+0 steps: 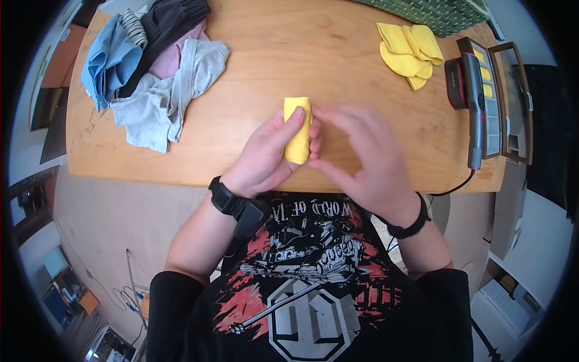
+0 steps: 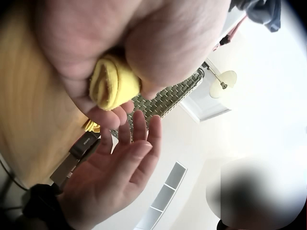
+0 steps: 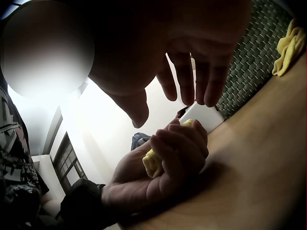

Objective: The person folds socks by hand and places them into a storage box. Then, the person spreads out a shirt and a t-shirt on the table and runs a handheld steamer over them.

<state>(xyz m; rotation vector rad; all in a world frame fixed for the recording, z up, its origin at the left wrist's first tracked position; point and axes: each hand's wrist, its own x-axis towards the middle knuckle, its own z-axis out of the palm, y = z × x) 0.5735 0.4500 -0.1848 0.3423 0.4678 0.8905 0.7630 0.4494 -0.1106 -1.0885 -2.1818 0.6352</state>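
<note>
A yellow sock, rolled into a tight cylinder, stands out in my left hand. The left thumb lies along its top and the fingers curl round its far side. In the left wrist view, the spiral end of the rolled sock faces the camera. My right hand is just to the right, slightly blurred, with fingers and thumb spread and fingertips close to the roll. Between the right thumb and fingers nothing is held. Most of the sock is hidden by the left fingers in the right wrist view.
More yellow socks lie at the back right, near a green woven basket. At right stand a compartment box with yellow rolls and a raised lid, and a long dark corded tool. Crumpled clothes cover the back left.
</note>
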